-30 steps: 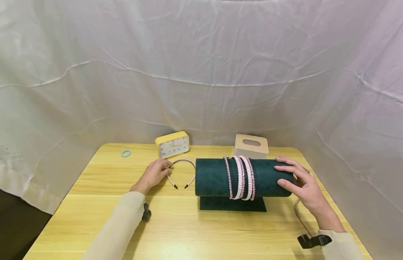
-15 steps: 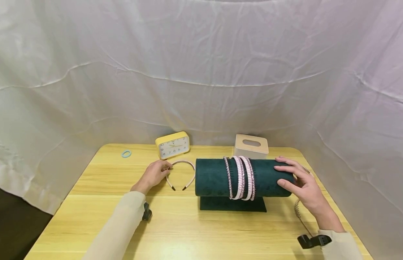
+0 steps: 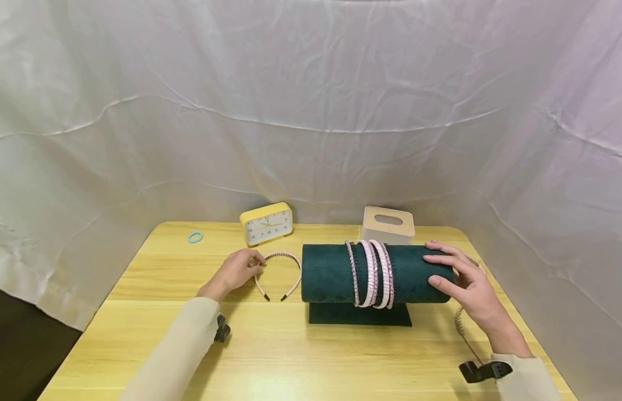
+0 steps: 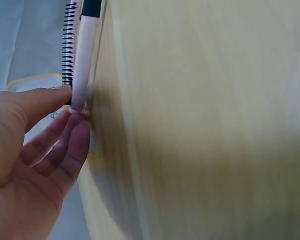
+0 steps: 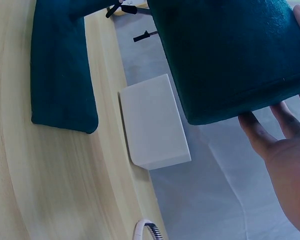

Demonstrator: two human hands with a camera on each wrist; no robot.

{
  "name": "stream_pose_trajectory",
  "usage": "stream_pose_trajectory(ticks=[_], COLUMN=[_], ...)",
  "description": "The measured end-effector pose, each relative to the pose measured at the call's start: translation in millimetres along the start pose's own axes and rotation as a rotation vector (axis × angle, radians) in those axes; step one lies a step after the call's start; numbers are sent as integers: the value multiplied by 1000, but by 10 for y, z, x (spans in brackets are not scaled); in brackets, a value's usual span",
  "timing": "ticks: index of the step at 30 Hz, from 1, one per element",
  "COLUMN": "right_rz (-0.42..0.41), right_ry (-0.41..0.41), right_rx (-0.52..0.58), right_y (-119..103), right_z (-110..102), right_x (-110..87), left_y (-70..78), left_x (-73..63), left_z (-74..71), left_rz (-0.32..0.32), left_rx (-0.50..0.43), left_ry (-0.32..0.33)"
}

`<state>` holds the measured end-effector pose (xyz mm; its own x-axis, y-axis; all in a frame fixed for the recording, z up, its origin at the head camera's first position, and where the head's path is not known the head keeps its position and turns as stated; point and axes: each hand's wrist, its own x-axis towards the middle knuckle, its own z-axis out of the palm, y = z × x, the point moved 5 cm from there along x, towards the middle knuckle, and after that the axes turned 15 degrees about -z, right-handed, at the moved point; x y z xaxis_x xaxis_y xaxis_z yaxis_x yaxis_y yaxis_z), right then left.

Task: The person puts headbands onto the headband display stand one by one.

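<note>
My left hand [image 3: 234,270] pinches one side of a thin pale headband [image 3: 283,254] with dark coiled edging, between thumb and fingertips. In the left wrist view, the pale band [image 4: 84,62] rises from the fingertips close over the tabletop. To its right stands a dark green velvet roll-shaped display stand [image 3: 326,273], with several pink and white headbands [image 3: 369,273] round its middle. My right hand [image 3: 474,287] holds the stand's right end, fingers spread over the top and thumb on the front. Another coiled-edge headband [image 3: 459,322] lies partly hidden behind that hand.
A yellow alarm clock [image 3: 267,224] stands at the back, behind the left hand. Behind the roll is a white tissue box [image 3: 383,236] with a wooden top. A small light blue ring [image 3: 194,242] lies at the back left. Pale fabric [image 3: 311,111] hangs round the table.
The pinched headband has slid a little toward the front edge and slightly left, with its dark tips nearer me. The right hand and the stand have stayed in place.
</note>
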<state>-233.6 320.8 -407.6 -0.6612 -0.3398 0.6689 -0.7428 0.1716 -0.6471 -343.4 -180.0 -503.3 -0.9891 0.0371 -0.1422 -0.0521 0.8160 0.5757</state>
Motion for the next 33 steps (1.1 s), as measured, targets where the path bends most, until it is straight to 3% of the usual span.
stream_pose_trajectory(ticks=[15, 25, 33], right_rz=[8, 6, 16], right_ry=[-6, -4, -3], right_rx=[-5, -2, 5], right_y=[-12, -11, -11], right_z=[-8, -1, -8], right_x=[-7, 11, 3], left_y=[19, -61, -78], left_x=[34, -20, -73], left_z=[8, -22, -41], left_rz=[-47, -103, -87], left_rx=[-41, -199, -154], left_ry=[-4, -42, 1])
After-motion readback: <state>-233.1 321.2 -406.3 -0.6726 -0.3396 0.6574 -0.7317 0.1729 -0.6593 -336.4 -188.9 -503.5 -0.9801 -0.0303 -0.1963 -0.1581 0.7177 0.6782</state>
